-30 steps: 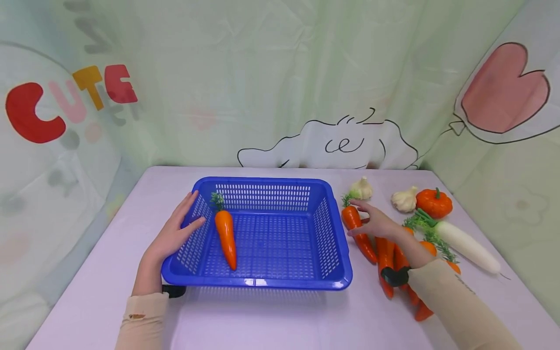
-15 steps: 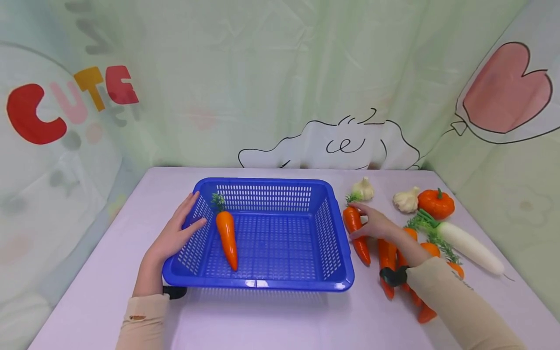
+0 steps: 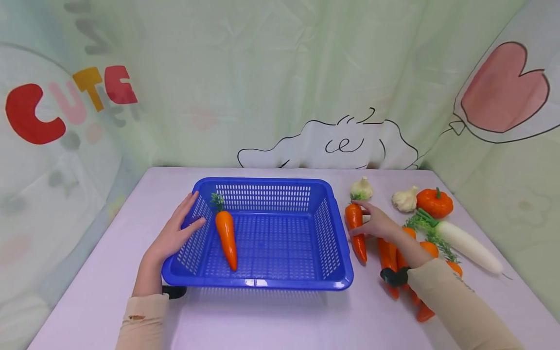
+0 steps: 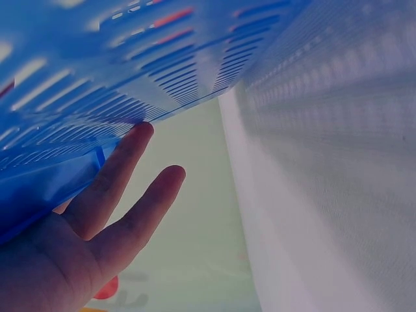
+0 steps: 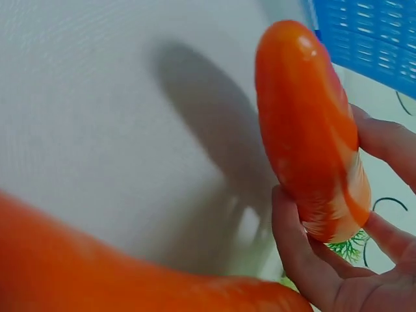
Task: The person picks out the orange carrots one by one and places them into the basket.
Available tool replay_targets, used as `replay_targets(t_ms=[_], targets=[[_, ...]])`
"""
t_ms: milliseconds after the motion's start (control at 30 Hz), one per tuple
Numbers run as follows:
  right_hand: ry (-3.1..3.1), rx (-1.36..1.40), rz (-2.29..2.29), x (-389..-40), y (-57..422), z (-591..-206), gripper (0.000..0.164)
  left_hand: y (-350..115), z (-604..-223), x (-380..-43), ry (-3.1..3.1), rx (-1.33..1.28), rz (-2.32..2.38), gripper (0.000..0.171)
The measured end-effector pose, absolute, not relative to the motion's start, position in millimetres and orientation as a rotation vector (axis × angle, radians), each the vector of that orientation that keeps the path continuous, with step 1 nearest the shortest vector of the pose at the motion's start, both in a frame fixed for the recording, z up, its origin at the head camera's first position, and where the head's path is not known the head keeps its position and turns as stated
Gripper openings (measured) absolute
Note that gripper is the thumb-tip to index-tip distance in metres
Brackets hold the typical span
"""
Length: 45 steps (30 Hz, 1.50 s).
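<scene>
My right hand holds an orange carrot just right of the blue basket. In the right wrist view, fingers and thumb are curled round this carrot, with its shadow on the white table beside it. My left hand lies along the left rim of the blue plastic basket, thumb over the inner side. The left wrist view shows straight, spread fingers by the basket's outer wall, one fingertip touching or very near it. Another carrot lies inside the basket, on the left.
Several more carrots lie partly beneath my right forearm. Garlic bulbs, an orange pumpkin and a white radish sit toward the right and back of the white table. A printed curtain hangs behind.
My right hand has closed round the carrot beside the basket. That carrot has turned, its tip swinging left and its leafy top slightly right. The left hand and basket stay put.
</scene>
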State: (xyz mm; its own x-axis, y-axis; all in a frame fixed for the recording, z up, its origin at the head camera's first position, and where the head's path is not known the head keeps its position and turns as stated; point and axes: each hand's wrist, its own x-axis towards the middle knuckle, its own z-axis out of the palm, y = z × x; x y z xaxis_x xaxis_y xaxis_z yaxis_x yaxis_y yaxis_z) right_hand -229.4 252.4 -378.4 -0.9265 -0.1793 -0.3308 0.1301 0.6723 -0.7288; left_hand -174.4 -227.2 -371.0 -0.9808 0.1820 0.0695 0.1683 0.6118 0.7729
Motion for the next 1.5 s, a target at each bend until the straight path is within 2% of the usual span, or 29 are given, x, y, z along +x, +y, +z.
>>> replay_targets(t_ms=[667, 1100, 1500], targets=[[2.540, -0.100, -1.248, -217, 260, -343, 0.092, -226, -369, -174, 2.797, 0.298, 1.362, 0.069], [2.581, -0.128, -1.310, -212, 247, -319, 0.096, -226, -370, -172, 2.800, 0.291, 1.357, 0.069], [2.623, -0.256, -1.296, -201, 226, -298, 0.091, -226, -371, -174, 2.807, 0.309, 1.353, 0.069]])
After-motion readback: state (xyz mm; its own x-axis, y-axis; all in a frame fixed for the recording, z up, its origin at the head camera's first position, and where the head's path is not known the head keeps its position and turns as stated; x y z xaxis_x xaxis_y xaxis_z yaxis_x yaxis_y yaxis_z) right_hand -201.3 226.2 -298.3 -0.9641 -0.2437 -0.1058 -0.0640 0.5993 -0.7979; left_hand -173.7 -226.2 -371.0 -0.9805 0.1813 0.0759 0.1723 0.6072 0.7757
